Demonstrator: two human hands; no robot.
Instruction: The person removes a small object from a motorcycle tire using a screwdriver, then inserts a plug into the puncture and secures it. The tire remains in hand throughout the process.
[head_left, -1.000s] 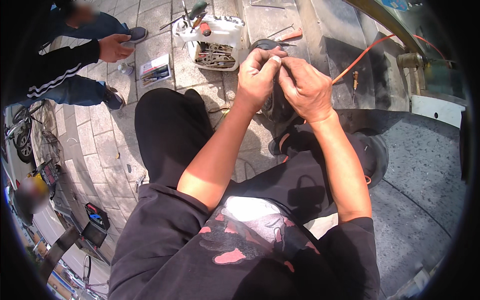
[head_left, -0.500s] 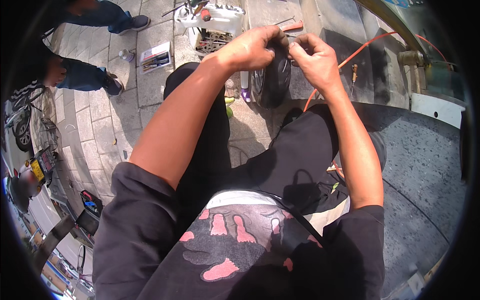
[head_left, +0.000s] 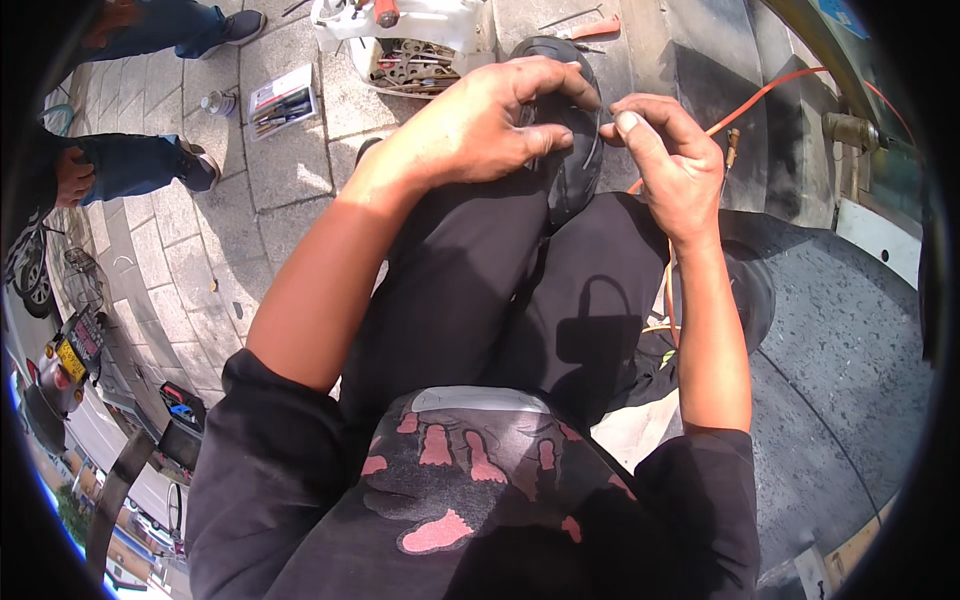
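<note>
A black tyre (head_left: 573, 190) with a grooved tread stands upright between my knees. My left hand (head_left: 490, 120) reaches across its upper part from the left, thumb and fingers apart, with nothing visible between them. Whether the fingertips press on the rubber I cannot tell. On the tyre's right side, my right hand (head_left: 672, 150) is closed in a pinch, thumb against the forefinger. Whatever sits in that pinch is too small to make out. Both hands are close together, fingertips facing each other.
Beyond my left hand is a white tool container (head_left: 475, 35) holding several metal tools. A tray of tools (head_left: 283, 103) and a small bottle (head_left: 218, 103) are on the paving. An orange hose (head_left: 755, 97) runs right, near a screwdriver (head_left: 732, 148). A person's legs (head_left: 130, 165) stand left.
My knees have come together around the tyre. Both hands have shifted a little nearer to me and to the right, and my left thumb and fingers have spread wider.
</note>
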